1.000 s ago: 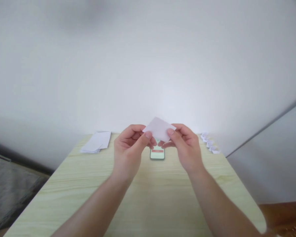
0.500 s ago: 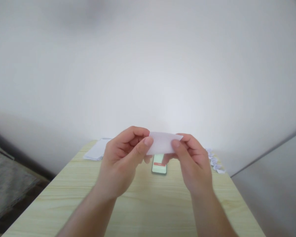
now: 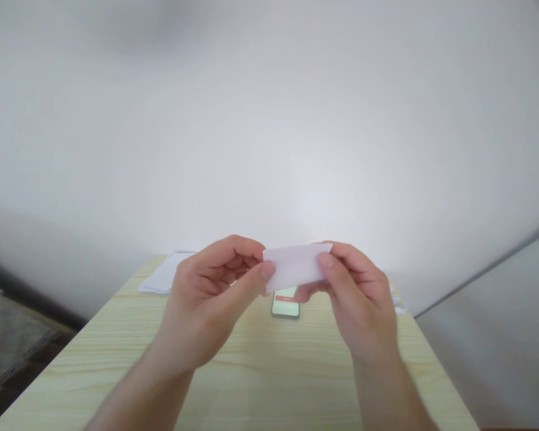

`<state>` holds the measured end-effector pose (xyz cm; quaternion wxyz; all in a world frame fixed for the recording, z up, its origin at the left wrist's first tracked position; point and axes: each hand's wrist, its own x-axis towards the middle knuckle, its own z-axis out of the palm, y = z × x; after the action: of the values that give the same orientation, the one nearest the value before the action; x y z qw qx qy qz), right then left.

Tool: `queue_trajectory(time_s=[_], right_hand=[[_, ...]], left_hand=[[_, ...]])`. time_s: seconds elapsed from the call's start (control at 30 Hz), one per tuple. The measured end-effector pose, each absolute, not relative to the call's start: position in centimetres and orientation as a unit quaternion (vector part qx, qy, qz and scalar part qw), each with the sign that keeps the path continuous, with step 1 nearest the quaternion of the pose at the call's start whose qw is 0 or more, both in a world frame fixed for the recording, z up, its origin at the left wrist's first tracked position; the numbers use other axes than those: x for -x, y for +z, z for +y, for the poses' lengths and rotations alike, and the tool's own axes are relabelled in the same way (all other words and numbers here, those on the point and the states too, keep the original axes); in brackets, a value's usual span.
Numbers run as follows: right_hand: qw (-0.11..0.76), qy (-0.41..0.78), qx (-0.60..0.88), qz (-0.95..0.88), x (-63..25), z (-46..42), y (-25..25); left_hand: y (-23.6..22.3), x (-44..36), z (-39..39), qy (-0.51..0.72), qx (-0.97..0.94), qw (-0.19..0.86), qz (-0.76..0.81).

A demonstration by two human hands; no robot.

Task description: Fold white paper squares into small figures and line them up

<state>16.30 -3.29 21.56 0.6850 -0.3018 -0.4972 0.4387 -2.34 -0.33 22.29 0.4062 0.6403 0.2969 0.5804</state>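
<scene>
A small white rectangular piece of paper (image 3: 294, 265) is held up above the table, tilted with its right side a little higher. My left hand (image 3: 215, 299) pinches its left end, the thumb in front and the fingers behind. At the other end, my right hand (image 3: 359, 293) grips the paper between thumb and fingers. Behind and below the paper lies a phone (image 3: 285, 307) with a lit screen and a red bar on it; its upper part is hidden by the paper and my right fingers.
White sheets of paper (image 3: 164, 275) lie at the table's back left. Folded white paper pieces (image 3: 399, 304) are at the back right, mostly hidden by my right hand. The pale wooden table (image 3: 269, 377) meets a white wall (image 3: 269, 131).
The paper has tilted, its left end dropping slightly. My left hand has shifted a little left and my right hand a little right, both still holding it. The view has moved slightly.
</scene>
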Motion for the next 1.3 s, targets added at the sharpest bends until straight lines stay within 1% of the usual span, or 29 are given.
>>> queue_trajectory(time_s=[0.13,0.23,0.37,0.6,0.93,1.1,1.3], right_hand=[[0.692,0.391,0.327,-0.51,-16.3,-3.3,21.8],[0.695,0.38,0.334,-0.511,-16.4,-3.4,21.9],[0.696,0.409,0.321,-0.495,-16.7,-3.2,21.8],[0.666,0.482,0.304,-0.481,-17.2,-3.0,21.4],[0.649,0.512,0.305,-0.473,-17.4,-3.2,21.4],[0.645,0.512,0.31,-0.475,-17.5,-3.2,21.4],[0.638,0.519,0.307,-0.479,-17.3,-3.3,21.7]], left_hand=[[21.9,2.8,-0.3,0.561,-0.674,0.364,0.314],[21.9,2.8,-0.5,0.554,-0.684,0.356,0.315],[21.8,2.3,-0.6,0.584,-0.663,0.366,0.294],[22.1,1.9,-0.8,0.609,-0.63,0.42,0.238],[22.1,1.6,-0.6,0.615,-0.617,0.464,0.16],[22.1,1.6,-0.6,0.619,-0.618,0.458,0.155],[22.3,1.6,-0.7,0.616,-0.607,0.463,0.194]])
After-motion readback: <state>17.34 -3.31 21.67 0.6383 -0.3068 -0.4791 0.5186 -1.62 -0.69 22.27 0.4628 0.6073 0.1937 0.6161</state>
